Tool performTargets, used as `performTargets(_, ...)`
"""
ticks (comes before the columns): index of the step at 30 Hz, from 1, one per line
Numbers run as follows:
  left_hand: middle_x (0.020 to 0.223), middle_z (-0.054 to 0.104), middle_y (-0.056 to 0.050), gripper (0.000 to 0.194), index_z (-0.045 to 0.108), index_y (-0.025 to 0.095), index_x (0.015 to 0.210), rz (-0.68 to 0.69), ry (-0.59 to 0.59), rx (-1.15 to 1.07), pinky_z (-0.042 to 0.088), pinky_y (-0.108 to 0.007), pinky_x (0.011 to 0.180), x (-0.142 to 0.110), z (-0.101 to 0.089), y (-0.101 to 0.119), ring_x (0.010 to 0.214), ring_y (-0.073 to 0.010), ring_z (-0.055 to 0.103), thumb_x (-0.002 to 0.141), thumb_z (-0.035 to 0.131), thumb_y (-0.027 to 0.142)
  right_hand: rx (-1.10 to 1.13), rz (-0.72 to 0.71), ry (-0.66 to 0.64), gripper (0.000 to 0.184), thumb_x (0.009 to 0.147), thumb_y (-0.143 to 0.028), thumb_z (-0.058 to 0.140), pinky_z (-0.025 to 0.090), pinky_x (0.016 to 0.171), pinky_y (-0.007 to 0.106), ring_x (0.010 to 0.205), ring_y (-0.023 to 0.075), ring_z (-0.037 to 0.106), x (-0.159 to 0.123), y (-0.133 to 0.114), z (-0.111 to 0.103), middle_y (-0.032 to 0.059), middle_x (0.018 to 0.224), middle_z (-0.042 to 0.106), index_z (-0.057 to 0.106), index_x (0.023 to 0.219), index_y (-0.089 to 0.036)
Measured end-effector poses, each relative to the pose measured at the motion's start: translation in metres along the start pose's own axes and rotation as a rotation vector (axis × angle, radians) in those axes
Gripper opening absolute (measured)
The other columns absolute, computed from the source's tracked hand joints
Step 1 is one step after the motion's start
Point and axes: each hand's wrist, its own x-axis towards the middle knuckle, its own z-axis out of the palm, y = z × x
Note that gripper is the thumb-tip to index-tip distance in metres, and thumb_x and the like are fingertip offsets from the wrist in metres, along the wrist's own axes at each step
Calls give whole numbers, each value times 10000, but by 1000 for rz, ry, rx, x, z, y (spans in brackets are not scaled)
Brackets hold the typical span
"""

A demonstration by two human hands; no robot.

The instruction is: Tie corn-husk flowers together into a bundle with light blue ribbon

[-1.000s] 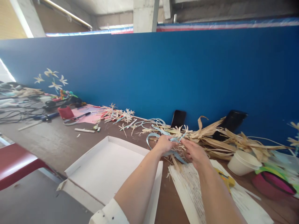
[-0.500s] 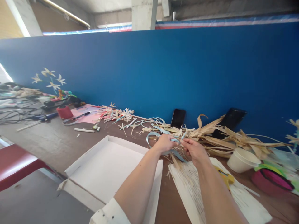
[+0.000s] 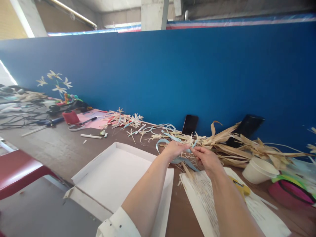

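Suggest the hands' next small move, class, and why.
Perhaps the right hand should pull the flat light-blue ribbon taut, with the left hand as anchor: light blue shows where they nearly meet, and a slack length curves below them.

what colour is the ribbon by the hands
The ribbon is light blue; it shows best in the head view.

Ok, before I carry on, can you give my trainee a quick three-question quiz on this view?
1. True or false: in this view, the white cup is to the right of the open white box.
2. Which colour is the strip at the fingers of the left hand and right hand?
A. Yellow
B. Light blue
C. Pink
3. Fill in the colour: the dark phone stands before a ___ partition.

Key: 1. True. 2. B. 3. Blue.
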Motion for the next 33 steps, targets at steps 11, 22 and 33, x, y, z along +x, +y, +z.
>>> performTargets(11, 568, 528, 32, 321, 686, 178, 814, 170, -10, 273, 320, -210, 492, 3, -13, -4, 493, -89, 419, 628, 662, 438, 31, 109, -23, 211, 595, -277, 739, 224, 342, 129, 381, 49, 417, -1, -2, -2, -31, 480, 533, 612, 725, -170)
performTargets(22, 996, 597, -10, 355, 660, 298, 1044, 398, -2, 619, 433, -222, 726, -2, -17, -1, 816, -145, 572, 727, 544, 189, 76, 110, 23, 169, 579, -224, 737, 225, 320, 153, 420, 76, 476, 1, -2, -9, -18, 516, 560, 630, 696, -166)
performTargets(33, 872, 570, 14, 182, 707, 313, 900, 433, 154, 588, 431, -204, 745, -4, -10, 2, 825, -127, 563, 744, 612, 307, 77, 105, 8, 164, 553, -233, 736, 226, 334, 160, 426, 76, 457, -1, -5, -8, -29, 481, 526, 626, 649, -160)
